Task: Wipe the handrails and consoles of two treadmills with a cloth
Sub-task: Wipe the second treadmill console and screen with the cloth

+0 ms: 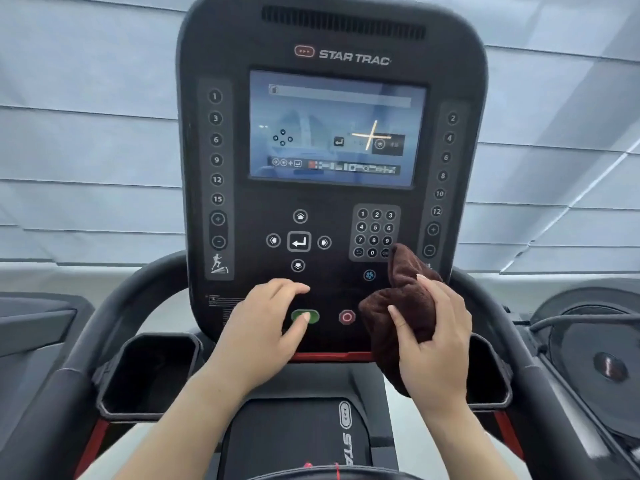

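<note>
In the head view, the right hand is gripping a bunched brown cloth against the lower right of the Star Trac console, its top fold overlapping the number keypad. The left hand is lying open and empty, thumb resting on the green start button. The red stop button is sitting between the hands. With the screen lit, a firmer thumb press is likely risking starting the belt; dragging the cloth over the keys is risking stray inputs.
</note>
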Action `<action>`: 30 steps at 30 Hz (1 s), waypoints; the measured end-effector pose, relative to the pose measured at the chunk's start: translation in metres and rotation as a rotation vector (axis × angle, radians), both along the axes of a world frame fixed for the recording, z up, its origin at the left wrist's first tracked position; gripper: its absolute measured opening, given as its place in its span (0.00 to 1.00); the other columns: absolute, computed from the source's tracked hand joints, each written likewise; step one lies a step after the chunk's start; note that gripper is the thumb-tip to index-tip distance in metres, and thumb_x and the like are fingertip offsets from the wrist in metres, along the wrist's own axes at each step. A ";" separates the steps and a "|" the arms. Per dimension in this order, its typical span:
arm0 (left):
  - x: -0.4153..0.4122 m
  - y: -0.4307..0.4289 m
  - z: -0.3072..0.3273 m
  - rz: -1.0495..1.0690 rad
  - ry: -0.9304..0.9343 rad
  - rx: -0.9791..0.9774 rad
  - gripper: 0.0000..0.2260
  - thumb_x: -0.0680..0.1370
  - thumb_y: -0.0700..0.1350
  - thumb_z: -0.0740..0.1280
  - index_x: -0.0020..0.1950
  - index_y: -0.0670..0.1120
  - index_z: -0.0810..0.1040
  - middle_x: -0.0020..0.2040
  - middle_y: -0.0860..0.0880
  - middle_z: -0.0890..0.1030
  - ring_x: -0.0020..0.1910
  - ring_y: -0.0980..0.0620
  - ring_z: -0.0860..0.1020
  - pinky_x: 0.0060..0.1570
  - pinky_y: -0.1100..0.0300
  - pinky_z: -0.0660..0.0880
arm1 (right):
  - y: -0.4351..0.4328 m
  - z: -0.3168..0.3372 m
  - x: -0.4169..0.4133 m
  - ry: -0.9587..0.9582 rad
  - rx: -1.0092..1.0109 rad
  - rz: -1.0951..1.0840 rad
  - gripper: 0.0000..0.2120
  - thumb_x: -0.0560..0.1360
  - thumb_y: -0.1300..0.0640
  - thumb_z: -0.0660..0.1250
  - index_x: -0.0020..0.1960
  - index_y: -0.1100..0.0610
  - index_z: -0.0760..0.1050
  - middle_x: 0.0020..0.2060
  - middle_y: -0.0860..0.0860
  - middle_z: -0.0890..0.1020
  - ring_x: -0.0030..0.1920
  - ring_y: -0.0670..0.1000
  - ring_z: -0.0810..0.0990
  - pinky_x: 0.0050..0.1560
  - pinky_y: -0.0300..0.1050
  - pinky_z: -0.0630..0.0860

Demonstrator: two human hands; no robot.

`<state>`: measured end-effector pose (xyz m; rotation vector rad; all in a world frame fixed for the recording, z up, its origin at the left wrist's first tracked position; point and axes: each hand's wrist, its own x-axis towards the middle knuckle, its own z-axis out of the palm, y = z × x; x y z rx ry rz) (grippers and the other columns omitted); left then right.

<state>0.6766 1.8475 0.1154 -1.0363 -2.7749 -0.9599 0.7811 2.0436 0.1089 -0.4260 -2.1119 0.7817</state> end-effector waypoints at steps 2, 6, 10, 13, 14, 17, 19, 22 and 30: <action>0.000 0.002 -0.001 0.044 0.002 0.009 0.22 0.73 0.58 0.54 0.62 0.52 0.73 0.59 0.58 0.74 0.58 0.56 0.71 0.55 0.58 0.70 | 0.011 -0.001 0.001 0.015 0.001 0.009 0.21 0.72 0.50 0.66 0.62 0.59 0.74 0.58 0.49 0.74 0.61 0.48 0.69 0.67 0.33 0.58; 0.006 0.009 0.000 0.110 0.024 0.015 0.20 0.73 0.57 0.56 0.61 0.52 0.73 0.59 0.58 0.74 0.58 0.56 0.71 0.55 0.57 0.70 | 0.031 -0.006 0.006 0.016 0.004 0.027 0.21 0.71 0.55 0.70 0.62 0.59 0.74 0.59 0.52 0.75 0.61 0.49 0.70 0.67 0.33 0.58; 0.007 0.026 0.007 0.122 0.093 0.002 0.19 0.74 0.56 0.57 0.61 0.51 0.73 0.59 0.56 0.74 0.58 0.54 0.71 0.54 0.53 0.72 | 0.050 -0.007 0.006 0.031 0.050 0.077 0.20 0.72 0.54 0.70 0.62 0.59 0.75 0.58 0.54 0.76 0.61 0.51 0.71 0.67 0.35 0.58; -0.001 0.039 0.024 0.091 0.170 -0.031 0.21 0.73 0.57 0.54 0.61 0.50 0.74 0.59 0.55 0.74 0.58 0.52 0.71 0.54 0.49 0.72 | 0.062 0.003 -0.008 0.050 0.107 0.134 0.20 0.72 0.56 0.71 0.62 0.59 0.75 0.58 0.54 0.77 0.60 0.54 0.72 0.66 0.38 0.60; -0.005 0.043 0.031 0.086 0.194 -0.039 0.21 0.73 0.57 0.54 0.61 0.50 0.74 0.59 0.54 0.75 0.58 0.51 0.71 0.54 0.48 0.72 | 0.064 0.009 -0.013 0.062 0.128 0.146 0.20 0.71 0.56 0.71 0.62 0.59 0.75 0.58 0.54 0.77 0.60 0.55 0.73 0.67 0.39 0.60; -0.020 0.052 0.051 0.081 0.252 -0.060 0.19 0.74 0.54 0.57 0.61 0.49 0.74 0.59 0.53 0.74 0.59 0.50 0.71 0.55 0.47 0.72 | 0.069 0.027 -0.032 0.099 0.187 0.173 0.20 0.72 0.57 0.70 0.63 0.59 0.74 0.58 0.55 0.76 0.60 0.56 0.72 0.67 0.40 0.61; -0.031 0.058 0.058 0.079 0.294 -0.063 0.18 0.74 0.51 0.59 0.61 0.48 0.74 0.60 0.51 0.74 0.60 0.49 0.70 0.56 0.46 0.72 | 0.072 0.029 -0.046 0.070 0.230 0.180 0.20 0.73 0.56 0.69 0.64 0.58 0.74 0.59 0.55 0.76 0.61 0.57 0.72 0.66 0.46 0.64; -0.041 0.066 0.058 0.057 0.358 -0.078 0.17 0.74 0.47 0.64 0.62 0.46 0.74 0.64 0.49 0.72 0.64 0.48 0.68 0.58 0.45 0.71 | 0.074 0.015 -0.058 -0.028 0.274 0.172 0.20 0.73 0.55 0.70 0.64 0.56 0.73 0.60 0.54 0.75 0.60 0.59 0.72 0.62 0.56 0.69; -0.035 0.051 0.016 0.039 0.440 -0.242 0.25 0.72 0.44 0.67 0.69 0.46 0.69 0.74 0.46 0.61 0.71 0.44 0.62 0.61 0.43 0.68 | 0.060 -0.029 -0.038 -0.150 0.386 0.194 0.23 0.70 0.56 0.74 0.63 0.52 0.74 0.60 0.52 0.75 0.58 0.60 0.72 0.53 0.58 0.74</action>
